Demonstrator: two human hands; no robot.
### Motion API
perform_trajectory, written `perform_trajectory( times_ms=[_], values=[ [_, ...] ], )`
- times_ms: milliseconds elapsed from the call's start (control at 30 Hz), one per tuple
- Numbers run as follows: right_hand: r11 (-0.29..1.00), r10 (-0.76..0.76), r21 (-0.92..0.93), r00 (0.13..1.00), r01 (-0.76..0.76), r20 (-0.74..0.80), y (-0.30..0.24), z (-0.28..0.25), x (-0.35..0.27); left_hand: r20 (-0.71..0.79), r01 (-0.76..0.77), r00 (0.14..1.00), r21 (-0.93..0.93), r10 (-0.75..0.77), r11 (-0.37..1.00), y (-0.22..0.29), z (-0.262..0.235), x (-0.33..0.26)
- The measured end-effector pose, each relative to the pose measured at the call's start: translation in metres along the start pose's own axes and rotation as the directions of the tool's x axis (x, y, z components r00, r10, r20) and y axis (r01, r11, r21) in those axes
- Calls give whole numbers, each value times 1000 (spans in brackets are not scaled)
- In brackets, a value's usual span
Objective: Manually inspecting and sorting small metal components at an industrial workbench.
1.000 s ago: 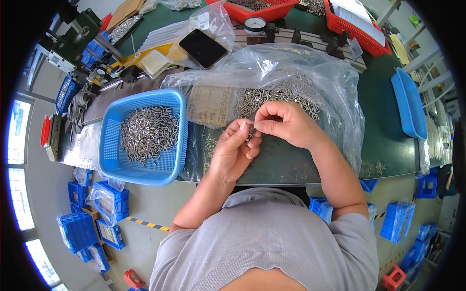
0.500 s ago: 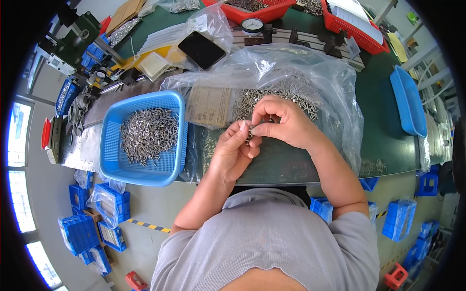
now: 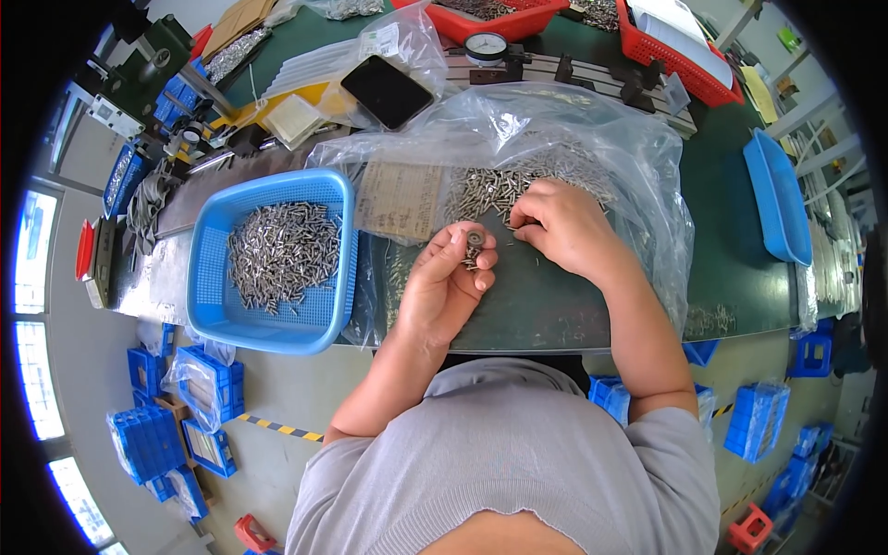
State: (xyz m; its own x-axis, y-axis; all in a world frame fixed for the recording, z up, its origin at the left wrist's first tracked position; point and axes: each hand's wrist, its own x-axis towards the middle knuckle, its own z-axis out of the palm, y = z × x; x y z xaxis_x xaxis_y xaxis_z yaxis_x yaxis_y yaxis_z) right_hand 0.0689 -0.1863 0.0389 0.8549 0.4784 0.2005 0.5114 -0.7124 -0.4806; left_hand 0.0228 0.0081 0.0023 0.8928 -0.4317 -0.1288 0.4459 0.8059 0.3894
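Observation:
My left hand (image 3: 440, 291) is closed around a small round metal ring (image 3: 475, 238) with a hole in its middle. Several small metal pins (image 3: 472, 258) lie in the curled fingers below it. At the near edge of a heap of small metal pins (image 3: 490, 190), my right hand (image 3: 569, 231) has thumb and forefinger pressed together; whatever they grip is too small to make out. The heap lies on a clear plastic bag (image 3: 652, 199) spread over the green table. To the left, a blue basket (image 3: 197, 268) contains many similar pins (image 3: 282, 254).
A brown written card (image 3: 398, 199) lies between basket and heap. Behind are a black phone (image 3: 387, 91), a dial gauge (image 3: 486, 48) on a metal rail, and red baskets (image 3: 680, 60). A blue tray (image 3: 775, 199) stands at the right edge.
My right hand has moved away from the left, to the right and onto the heap's edge. The ring in my left hand now shows openly. A few loose pins lie near my right fingers.

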Motion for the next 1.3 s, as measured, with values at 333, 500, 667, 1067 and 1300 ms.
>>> perform_trajectory(
  times_ms=[333, 500, 667, 1067, 1300],
  values=[
    [927, 42, 372, 999, -45, 16, -10, -6, 3, 20, 6, 1000, 24, -7, 1000, 0, -2, 0],
    [733, 71, 663, 987, -151, 146, -17, -10, 4, 5, 17, 1000, 40, -18, 999, -2, 0, -1],
    [718, 60, 677, 983, -162, 171, -22, -4, 5, -8, 25, 1000, 69, -24, 997, -2, 0, -1],
    [798, -137, 584, 988, 152, -70, -20, 8, 8, 18, 78, 997, 95, -80, 992, 0, -3, -1],
    [806, -9, 591, 1000, 23, -28, -23, 3, 8, -50, 67, 997, 81, -63, 994, -1, 5, -1]
  ],
)
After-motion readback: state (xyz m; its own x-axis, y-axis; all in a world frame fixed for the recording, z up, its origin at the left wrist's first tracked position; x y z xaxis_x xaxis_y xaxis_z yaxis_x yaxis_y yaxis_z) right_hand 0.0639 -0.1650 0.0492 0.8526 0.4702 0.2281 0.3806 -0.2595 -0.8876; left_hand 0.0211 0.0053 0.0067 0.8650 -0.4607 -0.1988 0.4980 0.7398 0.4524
